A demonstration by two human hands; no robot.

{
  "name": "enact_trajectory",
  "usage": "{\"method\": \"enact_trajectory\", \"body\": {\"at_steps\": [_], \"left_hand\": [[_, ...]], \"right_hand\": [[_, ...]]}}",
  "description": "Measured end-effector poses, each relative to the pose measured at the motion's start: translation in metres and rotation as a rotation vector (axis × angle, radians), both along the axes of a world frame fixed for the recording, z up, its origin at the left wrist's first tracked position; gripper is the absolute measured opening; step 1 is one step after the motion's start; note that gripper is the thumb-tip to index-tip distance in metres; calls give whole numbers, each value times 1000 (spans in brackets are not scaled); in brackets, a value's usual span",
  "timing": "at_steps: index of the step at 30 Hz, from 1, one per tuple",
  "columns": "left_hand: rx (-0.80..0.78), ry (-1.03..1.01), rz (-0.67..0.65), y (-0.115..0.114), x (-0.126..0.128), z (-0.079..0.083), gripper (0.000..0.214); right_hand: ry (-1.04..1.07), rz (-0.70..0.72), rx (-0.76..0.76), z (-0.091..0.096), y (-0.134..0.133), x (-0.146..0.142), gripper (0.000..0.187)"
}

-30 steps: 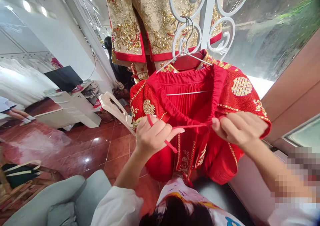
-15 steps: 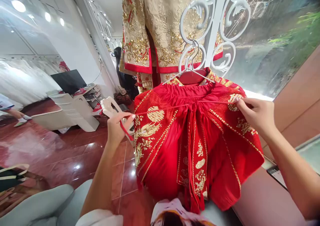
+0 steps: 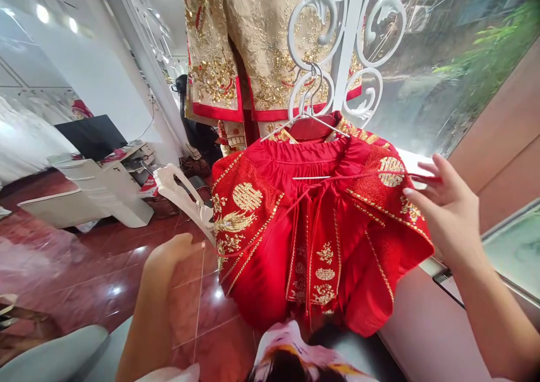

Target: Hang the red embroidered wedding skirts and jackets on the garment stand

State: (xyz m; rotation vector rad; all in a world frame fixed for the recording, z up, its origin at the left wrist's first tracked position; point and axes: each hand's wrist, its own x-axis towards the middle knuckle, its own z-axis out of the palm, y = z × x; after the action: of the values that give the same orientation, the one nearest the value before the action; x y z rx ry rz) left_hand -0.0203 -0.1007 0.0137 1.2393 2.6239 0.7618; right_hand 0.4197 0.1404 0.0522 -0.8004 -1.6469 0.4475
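A red garment (image 3: 270,258) with gold embroidery and a gathered neckline hangs in front of me on a wire hanger (image 3: 311,115). A thin red cord (image 3: 367,174) crosses its front, looped at the middle below the neckline. My left hand (image 3: 171,258), low at the garment's left, is closed on the cord's left end, which slants down to it. At the right shoulder, my right hand (image 3: 449,207) has thumb and forefinger apart; the cord's right end runs fairly straight in among its fingers, where the exact grip is partly hidden.
Behind hangs a beige and gold garment (image 3: 270,50) with red trim, beside a white scrollwork stand (image 3: 343,55). A white chair (image 3: 181,193) and a desk (image 3: 126,196) with a monitor (image 3: 90,137) are at left. A person (image 3: 198,137) is partly visible behind. A window is at right.
My left hand has moved down and left, drawing its cord end lower. My right hand has shifted slightly outward and its thumb and forefinger have parted. The cord now shows a loop at the middle.
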Motion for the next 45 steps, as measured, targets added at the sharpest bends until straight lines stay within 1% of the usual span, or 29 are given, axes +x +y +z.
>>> {"method": "enact_trajectory", "body": {"at_steps": [1,2,3,4,5,6,7,8,10,12,13,15,17,19,20,22,25,28,30,32,34,35,37,38,40,41,42,43,45], "left_hand": [[-90,142,36,0,18,11,28],[-57,297,13,2,41,24,27],[17,410,-7,6,66,36,31],[97,471,-63,14,91,47,32],[194,500,-135,24,117,55,29],[290,518,-215,37,140,59,27],[352,549,-268,53,161,60,26],[395,603,-274,69,177,57,26],[374,699,-310,101,199,45,30],[324,753,-297,126,209,32,29],[301,764,-281,133,211,28,26],[268,768,-249,140,212,25,19],[253,729,-253,137,211,28,17],[241,607,-316,132,207,35,19],[243,516,-359,130,204,39,19],[277,305,-451,128,196,44,18],[399,-49,-566,129,182,45,12],[464,-483,-679,130,171,44,7],[447,-715,-681,131,168,46,4],[406,-836,-629,132,168,55,9],[371,-834,-609,131,171,72,24],[373,-777,-623,130,172,85,32],[422,-539,-681,122,172,112,41],[473,-381,-694,117,170,125,41],[617,-101,-645,106,160,142,36],[671,-26,-598,102,153,145,34],[699,2,-552,99,145,143,33],[709,1,-509,98,136,138,33],[683,-19,-461,100,122,122,32]], "right_hand": [[-107,-174,156,-2,-4,-8,77],[-207,-356,318,-3,-8,-17,73],[-290,-514,464,-4,-11,-27,67],[-355,-616,578,-4,-14,-37,60],[-409,-649,656,-5,-16,-49,52],[-464,-622,703,-6,-18,-60,46],[-524,-556,725,-6,-18,-70,42],[-584,-479,730,-7,-17,-80,36],[-666,-372,722,-8,-13,-94,25],[-677,-340,707,-9,-9,-101,23],[-669,-336,692,-9,-9,-102,24],[-640,-341,642,-9,-13,-104,25],[-590,-378,577,-9,-23,-107,25],[-537,-411,507,-10,-35,-111,25],[-519,-400,469,-10,-41,-113,26],[-500,-312,388,-8,-49,-117,28],[-472,-175,291,-5,-52,-118,27],[-479,-187,268,-4,-47,-113,19],[-525,-206,267,-4,-40,-109,23],[-568,-154,256,2,-32,-104,31],[-569,-21,244,21,-28,-97,35],[-554,53,246,35,-27,-91,36],[-527,180,276,70,-29,-79,34],[-518,210,300,87,-29,-72,33],[-498,202,323,113,-26,-57,33],[-486,185,297,119,-22,-51,33],[-472,172,242,120,-15,-46,33],[-457,166,167,117,-7,-42,33],[-432,188,4,103,9,-40,31]]}}
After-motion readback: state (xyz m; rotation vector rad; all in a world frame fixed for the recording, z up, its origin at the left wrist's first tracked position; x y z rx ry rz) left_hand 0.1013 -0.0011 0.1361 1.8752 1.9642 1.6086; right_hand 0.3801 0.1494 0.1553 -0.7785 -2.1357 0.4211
